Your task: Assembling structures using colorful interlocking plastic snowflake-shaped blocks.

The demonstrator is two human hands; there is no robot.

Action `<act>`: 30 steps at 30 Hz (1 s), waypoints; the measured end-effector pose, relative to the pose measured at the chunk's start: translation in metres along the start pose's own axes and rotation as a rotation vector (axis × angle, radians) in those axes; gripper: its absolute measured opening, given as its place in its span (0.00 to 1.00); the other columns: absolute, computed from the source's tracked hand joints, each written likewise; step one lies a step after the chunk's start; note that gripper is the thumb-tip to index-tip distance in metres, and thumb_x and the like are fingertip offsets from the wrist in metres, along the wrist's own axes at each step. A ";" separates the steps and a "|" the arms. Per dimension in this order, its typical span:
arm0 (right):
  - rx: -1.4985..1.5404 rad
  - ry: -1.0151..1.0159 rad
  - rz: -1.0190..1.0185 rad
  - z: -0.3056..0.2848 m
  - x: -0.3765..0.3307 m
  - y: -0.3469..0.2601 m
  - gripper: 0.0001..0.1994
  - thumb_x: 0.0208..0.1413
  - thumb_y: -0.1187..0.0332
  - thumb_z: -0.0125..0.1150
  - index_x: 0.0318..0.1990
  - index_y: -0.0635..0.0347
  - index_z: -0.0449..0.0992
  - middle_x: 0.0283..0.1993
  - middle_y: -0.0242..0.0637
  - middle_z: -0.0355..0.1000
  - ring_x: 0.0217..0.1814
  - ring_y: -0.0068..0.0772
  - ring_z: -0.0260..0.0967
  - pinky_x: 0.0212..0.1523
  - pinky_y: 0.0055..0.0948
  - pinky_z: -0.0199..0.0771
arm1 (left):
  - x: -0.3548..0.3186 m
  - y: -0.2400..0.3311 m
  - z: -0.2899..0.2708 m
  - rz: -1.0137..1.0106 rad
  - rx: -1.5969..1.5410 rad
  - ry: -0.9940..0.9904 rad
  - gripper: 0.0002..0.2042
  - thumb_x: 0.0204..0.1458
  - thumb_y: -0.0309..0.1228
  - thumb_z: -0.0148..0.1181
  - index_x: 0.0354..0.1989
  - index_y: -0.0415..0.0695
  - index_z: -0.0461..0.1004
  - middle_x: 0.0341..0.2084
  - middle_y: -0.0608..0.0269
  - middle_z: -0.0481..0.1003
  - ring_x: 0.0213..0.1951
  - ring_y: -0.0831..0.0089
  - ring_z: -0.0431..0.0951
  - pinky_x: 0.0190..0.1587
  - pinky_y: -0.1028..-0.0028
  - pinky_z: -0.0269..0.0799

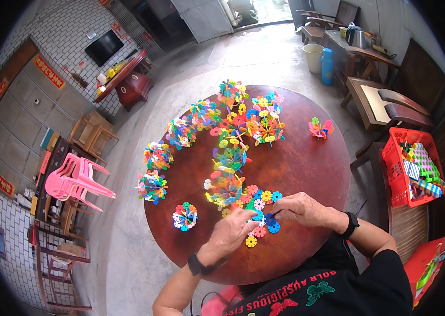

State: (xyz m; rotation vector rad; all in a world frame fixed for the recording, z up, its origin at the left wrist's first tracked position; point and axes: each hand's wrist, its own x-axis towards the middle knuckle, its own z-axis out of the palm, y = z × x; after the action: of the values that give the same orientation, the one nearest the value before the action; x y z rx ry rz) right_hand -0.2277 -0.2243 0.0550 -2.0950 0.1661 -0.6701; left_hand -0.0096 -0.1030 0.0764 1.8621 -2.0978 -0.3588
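Over the near part of a round brown table (306,179), both my hands work at a loose patch of flat, notched plastic flower discs. My right hand (304,209) pinches at a dark blue flower disc (270,219). Its fingertips touch the disc's edge. My left hand (232,231) has its fingers curled over the left side of the patch, and what they hold, if anything, is hidden. Around the hands lie a yellow flower disc (251,242), a pink one (260,231) and several others. Just beyond stands a multicoloured ball of joined discs (226,190).
More disc balls curve along the table's left and far side, such as one (152,186) at the left. A small pink cluster (320,128) sits far right. A red basket of toys (397,179) stands on a bench at right. Pink stools (72,176) are at left.
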 end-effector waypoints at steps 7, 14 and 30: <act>-0.034 0.016 -0.095 0.000 0.002 -0.019 0.07 0.53 0.71 0.62 0.37 0.62 0.71 0.33 0.41 0.73 0.34 0.45 0.73 0.33 0.37 0.73 | 0.007 0.022 -0.007 -0.140 -0.676 -0.296 0.12 0.60 0.35 0.52 0.43 0.38 0.73 0.29 0.56 0.74 0.33 0.71 0.74 0.39 0.73 0.69; 0.109 0.054 0.193 0.000 -0.002 -0.012 0.16 0.61 0.56 0.55 0.36 0.63 0.70 0.29 0.41 0.71 0.32 0.36 0.72 0.34 0.38 0.70 | 0.007 0.037 -0.007 0.240 0.041 0.222 0.05 0.52 0.31 0.59 0.30 0.43 0.71 0.23 0.60 0.72 0.27 0.61 0.75 0.32 0.68 0.68; 0.611 0.184 0.380 -0.041 -0.006 -0.049 0.15 0.61 0.63 0.49 0.24 0.60 0.69 0.17 0.27 0.64 0.23 0.15 0.59 0.24 0.21 0.56 | -0.046 -0.026 -0.096 0.059 0.494 0.435 0.03 0.48 0.26 0.57 0.29 0.45 0.69 0.21 0.60 0.68 0.26 0.60 0.71 0.31 0.64 0.64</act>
State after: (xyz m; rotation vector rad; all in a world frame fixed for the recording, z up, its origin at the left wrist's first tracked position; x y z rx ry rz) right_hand -0.2602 -0.2233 0.1103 -1.3689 0.3969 -0.5866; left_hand 0.0571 -0.0588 0.1516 1.8914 -2.0365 0.5820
